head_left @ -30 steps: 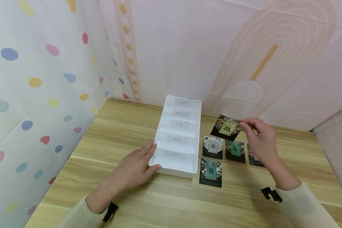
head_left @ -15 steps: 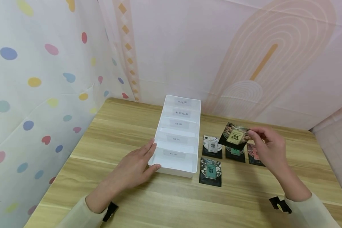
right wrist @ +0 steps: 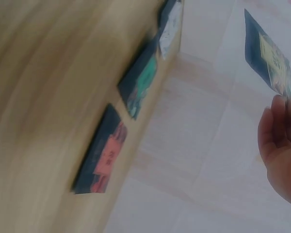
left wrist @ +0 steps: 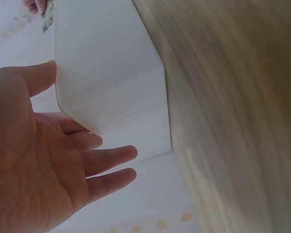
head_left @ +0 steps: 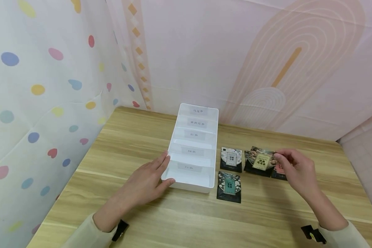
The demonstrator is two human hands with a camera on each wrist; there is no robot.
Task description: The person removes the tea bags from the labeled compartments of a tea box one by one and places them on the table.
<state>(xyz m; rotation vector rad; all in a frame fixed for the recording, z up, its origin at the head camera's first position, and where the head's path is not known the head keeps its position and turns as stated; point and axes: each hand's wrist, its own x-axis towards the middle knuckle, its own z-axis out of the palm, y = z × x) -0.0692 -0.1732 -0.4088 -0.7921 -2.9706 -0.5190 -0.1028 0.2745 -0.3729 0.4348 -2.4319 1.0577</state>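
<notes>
My right hand (head_left: pixel 299 172) pinches one edge of a dark tea sachet with a yellow label (head_left: pixel 261 162). In the right wrist view that tea sachet (right wrist: pixel 269 60) is clear of the table. From the head it overlaps the green-labelled sachet (right wrist: pixel 138 80) and part of the red-labelled sachet (right wrist: pixel 104 160). My left hand (head_left: pixel 142 181) rests at the near left corner of a white divided box (head_left: pixel 189 188), fingers extended along its side. The left wrist view has the thumb on the box's rim. Each compartment bears a printed paper label.
A white-labelled sachet (head_left: pixel 231 159) and a teal-labelled sachet (head_left: pixel 229 187) lie on the wooden table (head_left: pixel 186 220) just right of the box. Patterned cloth (head_left: pixel 198 62) hangs along the back, and a dotted curtain (head_left: pixel 55 103) stands at the left.
My right hand has moved right and toward me with the yellow-labelled tea sachet, which now covers the green-labelled one from the head. The left hand and box have stayed put.
</notes>
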